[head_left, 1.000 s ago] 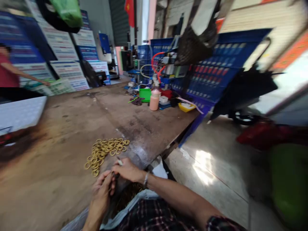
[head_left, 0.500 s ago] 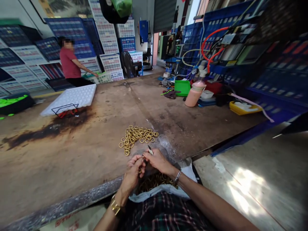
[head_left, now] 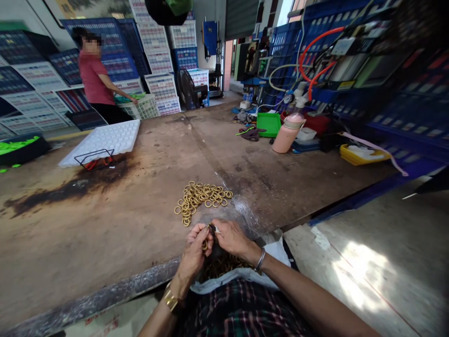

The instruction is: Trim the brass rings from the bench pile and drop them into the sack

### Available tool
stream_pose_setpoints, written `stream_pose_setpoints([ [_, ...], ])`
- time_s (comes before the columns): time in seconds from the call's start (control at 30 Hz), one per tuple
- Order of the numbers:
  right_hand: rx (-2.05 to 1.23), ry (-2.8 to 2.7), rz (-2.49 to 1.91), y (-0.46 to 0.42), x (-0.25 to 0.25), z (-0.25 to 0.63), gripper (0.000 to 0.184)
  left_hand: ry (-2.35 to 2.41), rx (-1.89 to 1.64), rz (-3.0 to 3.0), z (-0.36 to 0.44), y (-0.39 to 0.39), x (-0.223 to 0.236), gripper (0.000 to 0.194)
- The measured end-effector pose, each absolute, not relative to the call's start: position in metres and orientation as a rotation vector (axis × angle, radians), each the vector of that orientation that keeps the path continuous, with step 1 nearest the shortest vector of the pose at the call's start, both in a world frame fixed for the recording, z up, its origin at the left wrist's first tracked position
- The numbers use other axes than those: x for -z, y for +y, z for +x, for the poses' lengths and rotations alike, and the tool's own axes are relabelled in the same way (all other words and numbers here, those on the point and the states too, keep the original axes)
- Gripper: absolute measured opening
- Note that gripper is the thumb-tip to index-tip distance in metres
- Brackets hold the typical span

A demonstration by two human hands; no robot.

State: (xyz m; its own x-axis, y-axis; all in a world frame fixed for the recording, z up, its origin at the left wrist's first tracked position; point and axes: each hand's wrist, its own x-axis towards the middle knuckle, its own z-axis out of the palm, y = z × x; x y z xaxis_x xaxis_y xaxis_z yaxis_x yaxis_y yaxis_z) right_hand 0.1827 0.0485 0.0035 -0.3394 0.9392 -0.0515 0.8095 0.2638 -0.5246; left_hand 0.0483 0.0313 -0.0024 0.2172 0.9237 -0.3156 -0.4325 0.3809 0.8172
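Note:
My left hand (head_left: 195, 244) is closed on a brass-coloured ring (head_left: 205, 245) at the table's front edge. Pinched in my right hand (head_left: 234, 239) is a small knife-like tool (head_left: 212, 228) with a dark tip and pale handle; its exact kind is unclear. The tip meets the left fingertips, which partly hide what it touches. Just beyond my hands a loose pile of brass rings (head_left: 201, 195) lies on the table. Below them, in my lap, an open pale bag (head_left: 242, 276) holds many more rings (head_left: 224, 266).
The wooden table (head_left: 157, 159) bears a white moulded tray (head_left: 105, 138) on the left. A pink bottle (head_left: 288, 133), green tray (head_left: 268, 124) and yellow tray (head_left: 363, 154) stand at right. Across the table a person in a red shirt (head_left: 93, 77) handles a crate (head_left: 144, 106).
The tool in my right hand has turned from pointing up and away to pointing at my left fingertips. The person across the table stands a little more upright.

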Motion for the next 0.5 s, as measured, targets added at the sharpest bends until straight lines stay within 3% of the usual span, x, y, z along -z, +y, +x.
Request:
stream_pose_setpoints([
  [0.33, -0.673, -2.427, -1.67, 0.05, -0.007, 0.179, 0.024, 1.049, -1.026, 0.92, 0.044, 0.029, 0.011, 0.028],
  [0.5, -0.616, -2.427, -1.757, 0.058, -0.004, 0.186, 0.029, 0.969, -0.908, 1.017, 0.046, 0.019, -0.006, 0.03],
])
